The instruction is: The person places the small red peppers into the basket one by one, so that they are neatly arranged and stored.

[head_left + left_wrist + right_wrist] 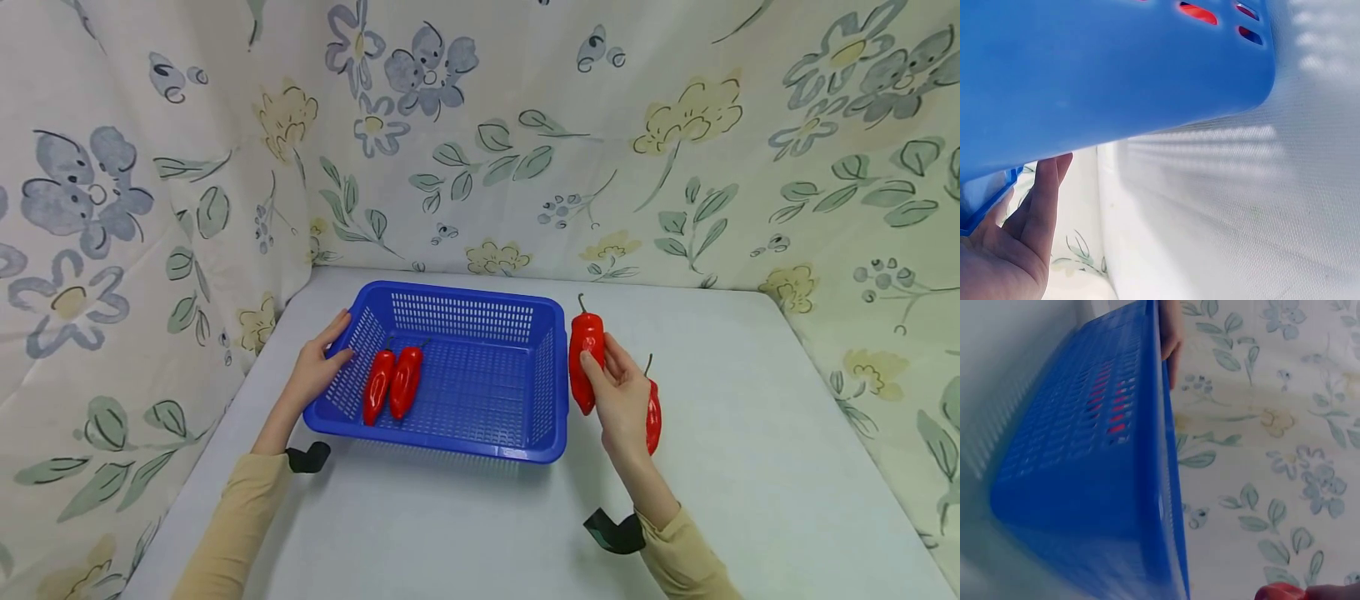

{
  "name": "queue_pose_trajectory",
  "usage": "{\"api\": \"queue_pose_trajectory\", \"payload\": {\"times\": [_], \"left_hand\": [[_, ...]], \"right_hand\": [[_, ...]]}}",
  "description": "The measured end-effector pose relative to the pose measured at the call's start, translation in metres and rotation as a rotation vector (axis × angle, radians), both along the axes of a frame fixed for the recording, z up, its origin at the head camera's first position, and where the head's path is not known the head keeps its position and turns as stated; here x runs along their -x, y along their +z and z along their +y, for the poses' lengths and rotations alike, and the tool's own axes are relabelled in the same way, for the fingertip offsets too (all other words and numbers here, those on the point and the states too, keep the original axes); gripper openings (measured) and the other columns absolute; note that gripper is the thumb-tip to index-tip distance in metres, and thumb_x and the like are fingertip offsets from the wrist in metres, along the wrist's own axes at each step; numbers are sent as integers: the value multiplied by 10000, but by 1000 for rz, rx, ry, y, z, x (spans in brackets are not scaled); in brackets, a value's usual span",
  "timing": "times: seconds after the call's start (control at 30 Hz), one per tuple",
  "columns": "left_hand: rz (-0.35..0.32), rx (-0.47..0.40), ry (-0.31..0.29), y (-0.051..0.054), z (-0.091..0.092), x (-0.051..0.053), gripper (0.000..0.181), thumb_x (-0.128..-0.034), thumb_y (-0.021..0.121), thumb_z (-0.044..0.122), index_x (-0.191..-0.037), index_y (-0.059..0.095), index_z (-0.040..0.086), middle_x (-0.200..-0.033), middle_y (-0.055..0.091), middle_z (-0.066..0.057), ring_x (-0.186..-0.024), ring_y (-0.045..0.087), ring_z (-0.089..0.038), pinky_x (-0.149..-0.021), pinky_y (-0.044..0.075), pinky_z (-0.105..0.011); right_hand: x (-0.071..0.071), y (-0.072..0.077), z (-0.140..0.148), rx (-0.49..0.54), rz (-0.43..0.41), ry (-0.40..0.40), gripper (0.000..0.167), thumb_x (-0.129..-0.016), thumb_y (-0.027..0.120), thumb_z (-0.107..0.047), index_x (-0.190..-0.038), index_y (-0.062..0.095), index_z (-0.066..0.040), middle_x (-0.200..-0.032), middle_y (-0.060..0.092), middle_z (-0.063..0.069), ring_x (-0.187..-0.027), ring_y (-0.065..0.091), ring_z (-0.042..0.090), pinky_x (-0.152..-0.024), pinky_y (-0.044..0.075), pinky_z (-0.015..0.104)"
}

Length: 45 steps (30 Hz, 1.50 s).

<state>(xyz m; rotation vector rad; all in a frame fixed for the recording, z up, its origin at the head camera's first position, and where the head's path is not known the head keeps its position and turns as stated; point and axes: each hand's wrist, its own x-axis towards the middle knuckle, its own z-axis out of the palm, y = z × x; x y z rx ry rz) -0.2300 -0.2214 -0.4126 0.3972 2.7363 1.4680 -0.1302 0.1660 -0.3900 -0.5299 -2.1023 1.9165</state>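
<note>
A blue plastic basket (450,444) with slotted walls stands on the white table. My left hand (313,367) grips its left rim, thumb on the inner side and fingers outside. Two red peppers, one (378,387) beside the other (407,383), lie in the left part of the basket. Just outside the right rim, my right hand (621,400) holds a third red pepper (587,333) between thumb and fingers, stem pointing up and away. Another red pepper (654,421) lies on the table, partly hidden behind that hand.
The white table (750,433) extends to the right and in front of the basket. A floral cloth (480,167) hangs behind the table and along both sides. Dark straps (618,533) hang at the wrists.
</note>
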Motion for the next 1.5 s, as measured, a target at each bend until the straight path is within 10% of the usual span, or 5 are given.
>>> {"api": "queue_pose_trajectory", "payload": {"times": [0.9,1.5], "left_hand": [[20,-20,-16,-2,-2,0,565,-907,494,-43,-1438,303,-70,-1540,215,-246,-1392,246,-470,-1060,303,-617],[16,-11,-9,-1,-1,0,567,-904,497,-43,-1437,306,-67,-1537,222,-246,-1389,254,-467,-1051,322,-609]], "right_hand": [[21,-8,-96,204,125,101,551,-907,626,-169,-1416,438,-73,-1395,525,109,-1236,559,259,-949,489,363],[42,-25,-151,248,35,99,538,-898,634,-137,-1391,455,-17,-1368,536,176,-1225,559,312,-979,468,404]]}}
